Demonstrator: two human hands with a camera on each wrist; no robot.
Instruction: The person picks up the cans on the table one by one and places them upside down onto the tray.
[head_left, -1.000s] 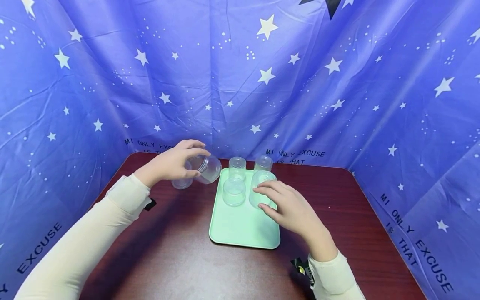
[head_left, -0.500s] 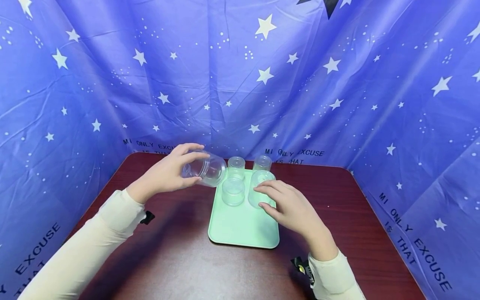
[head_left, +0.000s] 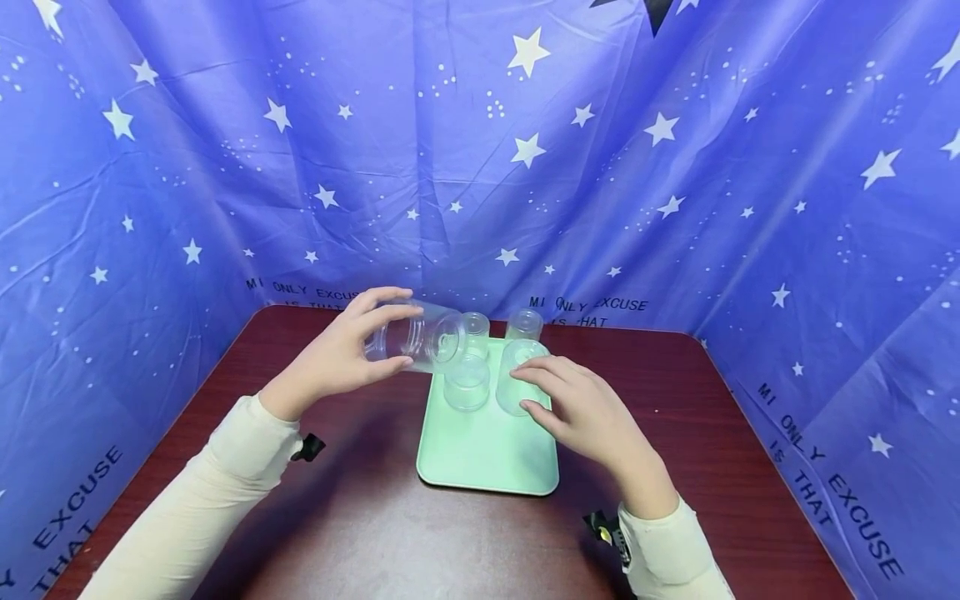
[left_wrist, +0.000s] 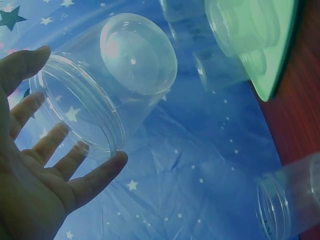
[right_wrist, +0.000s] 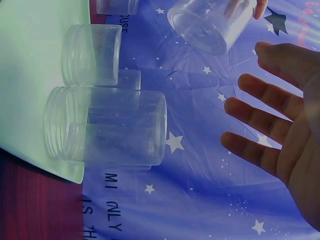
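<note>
My left hand (head_left: pixel 330 346) grips a clear plastic jar (head_left: pixel 420 337) by its threaded rim, thumb on one side and fingers on the other. This jar (left_wrist: pixel 115 75) lies sideways in the air, base pointing right, overlapping the tray's back left corner in the head view. On the green tray (head_left: pixel 487 454) several clear jars rest mouth down. Among them are a short wide jar (head_left: pixel 467 387) at front left and a tall jar (right_wrist: pixel 125 127) at front right. My right hand (head_left: pixel 585 412) hovers beside that tall jar with fingers spread; the right wrist view shows a gap between them.
Another clear jar (left_wrist: pixel 295 200) stands at lower right in the left wrist view, mostly hidden behind my left hand in the head view. A smaller jar (head_left: pixel 525 325) is at the tray's back right. Blue starry cloth (head_left: pixel 480 167) walls the dark red table (head_left: pixel 360 517).
My left hand has carried its jar rightward to the tray's back left, tipping it nearly level, base right. The right hand has barely moved.
</note>
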